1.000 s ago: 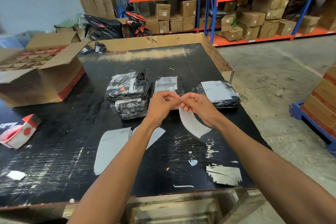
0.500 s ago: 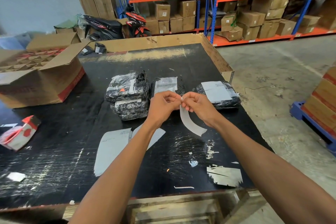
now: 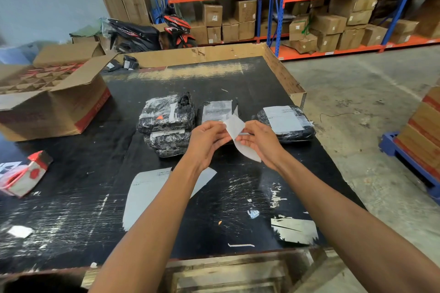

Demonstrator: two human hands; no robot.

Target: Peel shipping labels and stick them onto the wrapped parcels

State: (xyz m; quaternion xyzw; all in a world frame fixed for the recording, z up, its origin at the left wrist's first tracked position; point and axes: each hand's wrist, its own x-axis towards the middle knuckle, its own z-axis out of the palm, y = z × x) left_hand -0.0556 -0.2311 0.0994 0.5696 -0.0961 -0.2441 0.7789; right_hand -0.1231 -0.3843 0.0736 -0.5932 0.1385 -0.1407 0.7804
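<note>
My left hand (image 3: 206, 140) and my right hand (image 3: 260, 141) pinch a white shipping label (image 3: 234, 126) between them above the black table (image 3: 95, 197); its backing strip (image 3: 247, 152) curls down under my right hand. Behind the hands lies a black wrapped parcel (image 3: 217, 109) with a label on top. To its left two black wrapped parcels (image 3: 166, 114) are stacked. To the right lies a third parcel (image 3: 285, 121) with a white label stuck on it. A sheet of labels (image 3: 147, 190) lies flat on the table under my left forearm.
An open cardboard box (image 3: 54, 102) stands at the table's left. A red and white tape dispenser (image 3: 26, 173) lies near the left edge. Paper scraps (image 3: 295, 231) stick to the near right of the table. A cardboard wall (image 3: 283, 74) rims the far and right edges.
The label has come apart from its backing: a white corner now stands up between my fingers, and both hands have spread slightly apart.
</note>
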